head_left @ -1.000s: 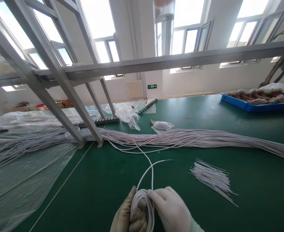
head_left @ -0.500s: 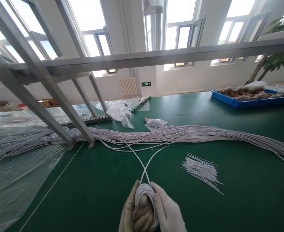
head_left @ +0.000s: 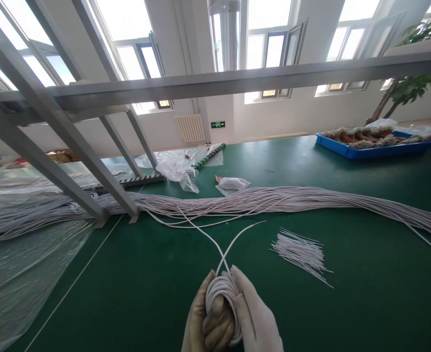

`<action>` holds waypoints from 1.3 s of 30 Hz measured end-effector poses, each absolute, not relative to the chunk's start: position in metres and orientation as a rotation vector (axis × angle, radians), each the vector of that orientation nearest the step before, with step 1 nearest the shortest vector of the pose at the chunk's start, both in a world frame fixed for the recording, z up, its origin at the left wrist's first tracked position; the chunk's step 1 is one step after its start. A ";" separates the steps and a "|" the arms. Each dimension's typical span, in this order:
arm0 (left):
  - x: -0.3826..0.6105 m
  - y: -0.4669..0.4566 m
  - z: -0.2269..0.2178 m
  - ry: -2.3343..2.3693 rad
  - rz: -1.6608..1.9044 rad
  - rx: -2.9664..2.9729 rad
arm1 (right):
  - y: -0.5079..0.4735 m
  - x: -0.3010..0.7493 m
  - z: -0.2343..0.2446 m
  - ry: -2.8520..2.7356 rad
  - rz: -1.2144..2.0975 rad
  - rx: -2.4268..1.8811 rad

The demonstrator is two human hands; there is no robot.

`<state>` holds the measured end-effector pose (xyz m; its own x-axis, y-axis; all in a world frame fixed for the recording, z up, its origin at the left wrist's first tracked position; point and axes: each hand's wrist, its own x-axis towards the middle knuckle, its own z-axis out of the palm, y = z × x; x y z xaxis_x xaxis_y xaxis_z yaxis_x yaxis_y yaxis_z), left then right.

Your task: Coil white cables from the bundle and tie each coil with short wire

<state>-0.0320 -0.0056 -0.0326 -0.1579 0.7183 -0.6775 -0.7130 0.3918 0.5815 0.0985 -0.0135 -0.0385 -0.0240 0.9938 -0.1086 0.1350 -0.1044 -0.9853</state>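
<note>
A coil of white cable (head_left: 215,286) sits between my two gloved hands at the bottom centre. My left hand (head_left: 196,318) is wrapped around it, with several fingers bent through the middle of the loops. Against the right side of the coil presses my right hand (head_left: 257,313), its fingers closed on the loops. Both cable ends stick out past the top of the coil and cross each other, one pointing left and one right. Beyond them a long bundle of white cables (head_left: 292,199) lies across the green table (head_left: 145,283).
Short cut cable pieces (head_left: 301,254) lie to the right. A metal frame (head_left: 101,181) stands over the bundle at left, beside plastic sheeting (head_left: 46,278). Farther back are a small bagged bundle (head_left: 233,184), crumpled plastic (head_left: 178,171) and a blue tray (head_left: 376,150).
The view has shifted slightly. My right hand's fingers have edged up along the coil, and the right-pointing cable end reaches a little farther right. Both hands keep hold of the coil.
</note>
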 end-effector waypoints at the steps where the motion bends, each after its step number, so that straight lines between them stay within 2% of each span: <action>1: -0.028 -0.006 -0.031 1.234 1.266 0.054 | -0.012 0.099 -0.040 -1.259 1.259 -1.375; 5: -0.010 -0.007 -0.022 1.351 1.398 0.185 | -0.004 0.103 -0.042 -1.171 1.362 -1.290; 9: -0.011 -0.005 -0.015 1.100 1.344 -0.042 | 0.008 0.113 -0.037 -0.886 1.576 -1.189; 13: -0.031 0.000 -0.013 0.814 1.230 -0.162 | 0.012 0.118 -0.038 -0.580 1.653 -1.029; 19: -0.042 0.006 -0.006 0.731 1.329 -0.232 | -0.003 0.117 -0.040 -0.473 1.903 -0.767; 24: -0.038 0.007 -0.001 0.501 1.411 -0.485 | -0.013 0.125 -0.038 -0.661 1.889 -0.861; 29: -0.042 0.004 -0.004 0.677 1.344 -0.266 | 0.001 0.141 -0.037 -0.779 1.855 -0.926; 39: -0.031 -0.004 -0.012 0.890 1.113 -0.149 | 0.050 0.133 -0.003 -1.429 1.459 -1.045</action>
<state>-0.0306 -0.0044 -0.0115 0.1466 0.7135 -0.6852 -0.8252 0.4702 0.3131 0.1328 0.0497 -0.0029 -0.3168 0.9484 -0.0145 -0.0054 -0.0171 -0.9998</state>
